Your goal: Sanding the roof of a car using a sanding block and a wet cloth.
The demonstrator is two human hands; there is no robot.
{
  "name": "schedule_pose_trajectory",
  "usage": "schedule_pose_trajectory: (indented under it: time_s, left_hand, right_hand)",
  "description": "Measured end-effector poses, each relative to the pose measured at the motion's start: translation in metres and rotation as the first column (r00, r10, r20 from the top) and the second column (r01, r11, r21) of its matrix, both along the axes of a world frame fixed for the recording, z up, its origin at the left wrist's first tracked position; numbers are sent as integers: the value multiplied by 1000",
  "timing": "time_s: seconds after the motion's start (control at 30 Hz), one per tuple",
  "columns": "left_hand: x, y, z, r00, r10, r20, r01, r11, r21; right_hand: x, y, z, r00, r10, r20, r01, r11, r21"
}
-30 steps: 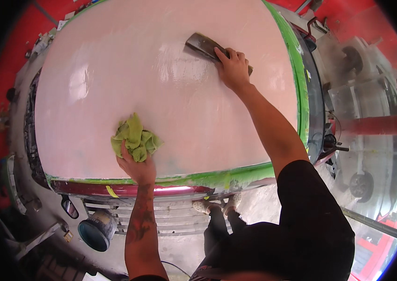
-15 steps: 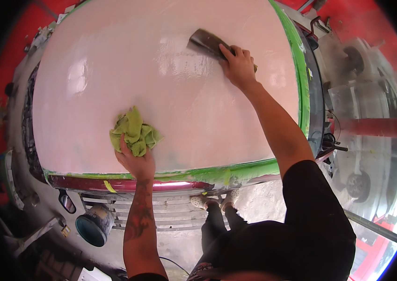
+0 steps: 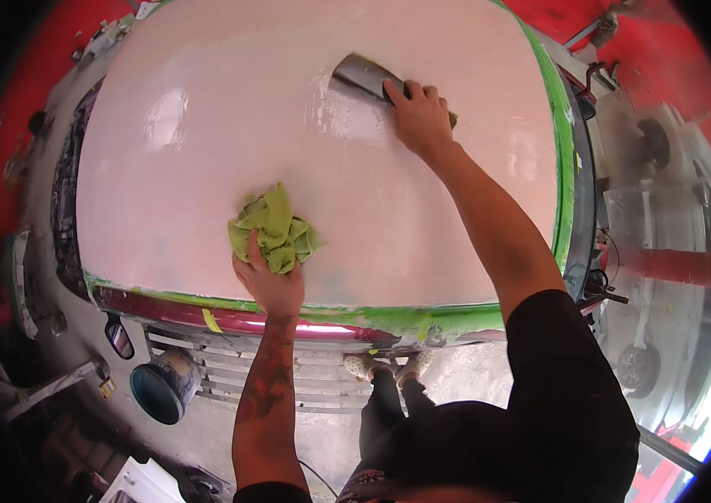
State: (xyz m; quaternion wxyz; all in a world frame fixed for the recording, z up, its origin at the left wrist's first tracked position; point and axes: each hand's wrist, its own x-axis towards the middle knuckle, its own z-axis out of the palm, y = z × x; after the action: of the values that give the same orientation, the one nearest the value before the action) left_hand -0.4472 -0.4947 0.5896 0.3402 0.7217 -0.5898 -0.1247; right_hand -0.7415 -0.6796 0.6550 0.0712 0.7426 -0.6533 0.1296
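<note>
A broad pale pink, wet-looking car panel (image 3: 204, 201) lies in front of me, bordered with green masking tape (image 3: 562, 168). In my left hand (image 3: 273, 287) is a crumpled green cloth (image 3: 267, 220), resting on the near part of the panel. Farther off and to the right, my right hand (image 3: 422, 121) grips a long dark sanding block (image 3: 364, 75). The block lies against the panel, slanting from upper left to lower right, and my palm and fingers hide its right half. Shiny wet streaks show around the block.
Below the panel's near edge is a maroon strip of bodywork (image 3: 305, 332). A dark bucket (image 3: 162, 387) lies or stands by a slatted metal grate (image 3: 238, 373) at lower left. A car mirror (image 3: 119, 337) sits near it. Another car (image 3: 665, 310) is at the right.
My view has shifted, so the panel sits farther right in the picture. Against the panel, the sanding block has slid left. My left hand and the cloth have moved slightly right.
</note>
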Motion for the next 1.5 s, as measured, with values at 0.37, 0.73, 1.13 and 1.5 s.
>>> schedule_pose_trajectory:
  time_s: [0.37, 0.73, 1.13, 1.5]
  left_hand:
    - [14, 8, 3, 999, -35, 27, 35, 999, 1]
    - [26, 13, 0, 999, -16, 49, 14, 999, 41]
    - [7, 6, 0, 998, -54, 23, 53, 999, 10]
    - [8, 9, 3, 999, -33, 20, 32, 999, 42]
  right_hand:
    - [34, 83, -31, 929, 365, -54, -366, 930, -9]
    - [82, 104, -38, 955, 296, 4, -296, 954, 43]
    - [46, -90, -18, 983, 148, -106, -159, 981, -107]
    - [-8, -19, -22, 958, 285, -44, -287, 956, -57]
